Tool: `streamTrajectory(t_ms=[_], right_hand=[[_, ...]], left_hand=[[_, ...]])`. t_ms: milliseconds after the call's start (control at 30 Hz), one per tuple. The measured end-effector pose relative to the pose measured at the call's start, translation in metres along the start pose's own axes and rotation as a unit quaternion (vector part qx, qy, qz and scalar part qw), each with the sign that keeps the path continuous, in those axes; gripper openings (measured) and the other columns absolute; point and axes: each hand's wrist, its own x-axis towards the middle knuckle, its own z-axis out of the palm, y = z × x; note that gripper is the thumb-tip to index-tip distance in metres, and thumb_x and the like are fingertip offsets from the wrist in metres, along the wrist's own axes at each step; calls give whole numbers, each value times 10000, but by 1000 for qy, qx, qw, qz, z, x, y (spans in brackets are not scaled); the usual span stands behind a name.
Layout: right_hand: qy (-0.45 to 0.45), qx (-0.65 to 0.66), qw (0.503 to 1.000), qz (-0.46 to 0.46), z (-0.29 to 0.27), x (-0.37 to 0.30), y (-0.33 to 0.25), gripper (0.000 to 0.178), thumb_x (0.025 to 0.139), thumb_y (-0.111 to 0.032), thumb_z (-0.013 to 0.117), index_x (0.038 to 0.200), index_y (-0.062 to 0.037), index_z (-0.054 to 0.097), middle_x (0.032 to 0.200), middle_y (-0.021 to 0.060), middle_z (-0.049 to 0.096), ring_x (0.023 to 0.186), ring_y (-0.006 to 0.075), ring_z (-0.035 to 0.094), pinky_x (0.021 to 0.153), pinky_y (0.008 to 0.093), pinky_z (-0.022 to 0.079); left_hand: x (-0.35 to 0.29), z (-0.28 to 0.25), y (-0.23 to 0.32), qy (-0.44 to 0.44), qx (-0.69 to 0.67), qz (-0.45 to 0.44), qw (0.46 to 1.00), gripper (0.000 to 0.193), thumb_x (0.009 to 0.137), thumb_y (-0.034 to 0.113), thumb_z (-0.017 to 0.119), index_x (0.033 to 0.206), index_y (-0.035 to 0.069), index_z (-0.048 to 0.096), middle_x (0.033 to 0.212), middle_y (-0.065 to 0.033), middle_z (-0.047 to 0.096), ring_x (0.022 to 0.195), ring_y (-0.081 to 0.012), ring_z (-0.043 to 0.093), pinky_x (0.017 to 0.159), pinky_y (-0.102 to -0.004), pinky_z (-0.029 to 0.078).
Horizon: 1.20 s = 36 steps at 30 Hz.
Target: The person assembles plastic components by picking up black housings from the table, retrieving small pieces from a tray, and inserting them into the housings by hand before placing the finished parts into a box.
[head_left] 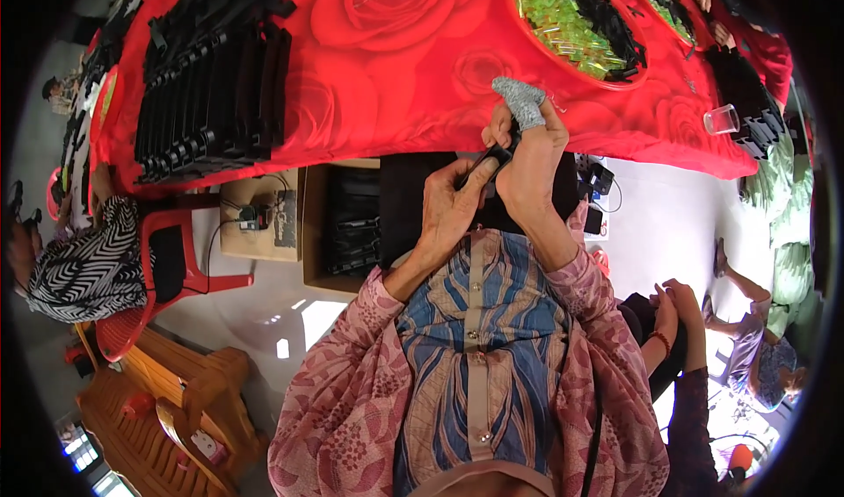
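Close to my body, just in front of the table's near edge, both hands hold a small black plastic piece [499, 155]. My left hand [451, 200] pinches it from the left, thumb lying along it. My right hand [534, 159] grips its right side with bent fingers, which partly hide the piece. Grey woven covering [520, 101] wraps a finger or fingers of the right hand. Beyond them spreads the red rose-patterned tablecloth [378, 84]. A round red-rimmed tray [605, 85] on it holds yellow-green clear pieces [563, 27] and small black pieces [622, 47].
Long black plastic parts [211, 101] are stacked at the table's left. A clear cup [721, 120] stands near the right edge. Below the table is a cardboard box [313, 233] of black parts. A red chair [163, 273] with a seated person is at left; another person's hands [665, 317] rest at right.
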Motion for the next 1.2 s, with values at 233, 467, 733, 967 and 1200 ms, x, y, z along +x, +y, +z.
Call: streamTrajectory(t_ms=[233,467,733,967,1200], right_hand=[[-1,47,998,36,0,-7,-2,183,883,-2,483,948,0,654,600,1,485,488,71,393,482,244,365],[7,58,998,32,-3,-6,4,149,869,-8,526,933,-22,660,615,-3,510,480,68,416,447,231,362],[26,47,998,40,-3,-3,4,118,889,-36,544,921,-10,655,573,0,471,464,75,373,459,264,380],[23,32,999,13,-6,-9,9,55,867,-69,617,839,-21,618,602,-22,490,491,53,423,443,233,345],[29,-21,999,29,-1,-5,1,65,866,-65,596,878,-17,638,591,-6,473,468,75,390,456,239,364]], left_hand=[[-4,0,6,3,96,68,993,364,913,271,580,714,-33,603,543,-60,566,503,-97,510,479,-278,372],[-3,7,-1,-3,-29,21,999,259,945,154,570,726,17,555,620,41,464,566,-41,379,493,-226,288],[1,5,-2,-10,10,16,1000,245,945,162,560,760,2,562,638,50,465,564,-35,372,483,-219,280],[-6,6,-1,-19,-16,7,1000,276,954,192,537,743,14,546,627,60,448,559,-26,356,482,-218,250],[-2,9,4,-18,-16,-4,1000,272,944,229,535,749,38,545,598,57,430,541,-33,360,477,-225,253]])
